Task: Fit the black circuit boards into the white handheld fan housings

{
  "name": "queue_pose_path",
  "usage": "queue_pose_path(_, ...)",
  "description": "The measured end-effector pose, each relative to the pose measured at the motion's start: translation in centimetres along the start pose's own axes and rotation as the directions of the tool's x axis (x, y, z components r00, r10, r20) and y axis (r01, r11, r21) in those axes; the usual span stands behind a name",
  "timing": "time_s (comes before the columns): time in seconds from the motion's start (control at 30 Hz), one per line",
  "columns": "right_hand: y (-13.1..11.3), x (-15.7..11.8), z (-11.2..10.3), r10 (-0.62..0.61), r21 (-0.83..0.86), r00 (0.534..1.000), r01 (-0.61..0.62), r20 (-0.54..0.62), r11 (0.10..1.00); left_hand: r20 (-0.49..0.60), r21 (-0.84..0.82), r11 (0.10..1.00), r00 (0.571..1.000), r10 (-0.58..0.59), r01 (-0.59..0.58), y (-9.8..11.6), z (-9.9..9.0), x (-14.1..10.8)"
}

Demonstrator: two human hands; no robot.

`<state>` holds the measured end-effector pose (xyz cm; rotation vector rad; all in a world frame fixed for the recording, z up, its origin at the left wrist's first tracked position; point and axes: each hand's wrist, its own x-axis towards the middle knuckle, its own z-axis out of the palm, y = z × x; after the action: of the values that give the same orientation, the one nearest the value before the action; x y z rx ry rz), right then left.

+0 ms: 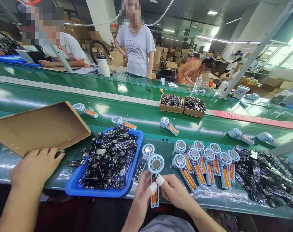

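A light-blue fan unit (156, 164) with a round head and an orange piece in its handle is held upright in front of me. My left hand (144, 190) grips the handle from the left, its thumb wearing a white cover. From the right, my right hand (172, 190) pinches near the top of the handle, a white cover on one fingertip; what lies between those fingertips is too small to make out. Another fan unit (148, 149) lies just behind. Several similar fan units (209, 154) lie grouped to the right.
Left of my hands, a blue tray (140, 145) holds many black circuit boards. A co-worker's hand (35, 166) touches a cardboard box (52, 125). Black boards (264, 174) are heaped at right. Fan units lie on the green belt (199, 127), with two boxes of parts (172, 108) beyond.
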<state>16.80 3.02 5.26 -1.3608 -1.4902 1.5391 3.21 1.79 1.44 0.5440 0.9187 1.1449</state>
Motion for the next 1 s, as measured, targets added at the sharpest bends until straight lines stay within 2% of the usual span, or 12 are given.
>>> queue_pose_path(0.1, 0.4, 0.1, 0.1, 0.04, 0.069, 0.999, -0.039, -0.023, 0.997, -0.002, 0.194, 0.979, 0.998, 0.064, -0.063, -0.7, -0.3, 0.5)
queue_pose_path(0.2, 0.5, -0.4, 0.1, -0.001, 0.078, 0.996, 0.008, -0.088, 0.997, -0.017, 0.344, 0.935, 0.995, 0.097, -0.085, -1.0, -0.5, 1.1)
queue_pose_path(0.33, 0.5, -1.9, 0.6, -0.128, 0.001, 0.971, 0.131, -0.201, 0.991, -0.117, 0.455, 0.887, 0.981, 0.152, -0.084, -0.3, 0.0, 1.4)
queue_pose_path(0.47, 1.6, -3.0, 1.5, -0.159, -0.002, 0.955, 0.163, -0.251, 0.987, -0.163, 0.525, 0.847, 0.968, 0.193, -0.08, 0.4, 0.9, 1.4)
queue_pose_path(0.6, 3.5, -2.6, 2.1, -0.249, -0.123, 0.879, 0.217, -0.408, 0.968, -0.126, 0.46, 0.882, 0.975, 0.181, -0.104, 0.5, 0.9, 1.8)
queue_pose_path(0.7, 4.4, -2.2, 2.1, -0.284, -0.169, 0.842, 0.231, -0.459, 0.958, -0.097, 0.314, 0.948, 0.992, 0.084, -0.05, 0.2, 0.3, 2.0)
queue_pose_path(0.77, 4.7, -2.1, 2.2, -0.337, -0.227, 0.808, 0.257, -0.483, 0.94, -0.113, 0.28, 0.96, 0.992, 0.056, -0.022, 0.0, 0.1, 2.0)
queue_pose_path(0.9, 4.7, -2.0, 2.5, -0.498, -0.414, 0.726, 0.315, -0.475, 0.854, -0.197, 0.423, 0.905, 0.97, 0.141, -0.046, 0.2, 0.7, 1.7)
queue_pose_path(1.0, 4.6, -1.8, 2.5, -0.553, -0.509, 0.697, 0.305, -0.457, 0.805, -0.22, 0.522, 0.852, 0.957, 0.186, -0.045, 0.5, 1.3, 1.8)
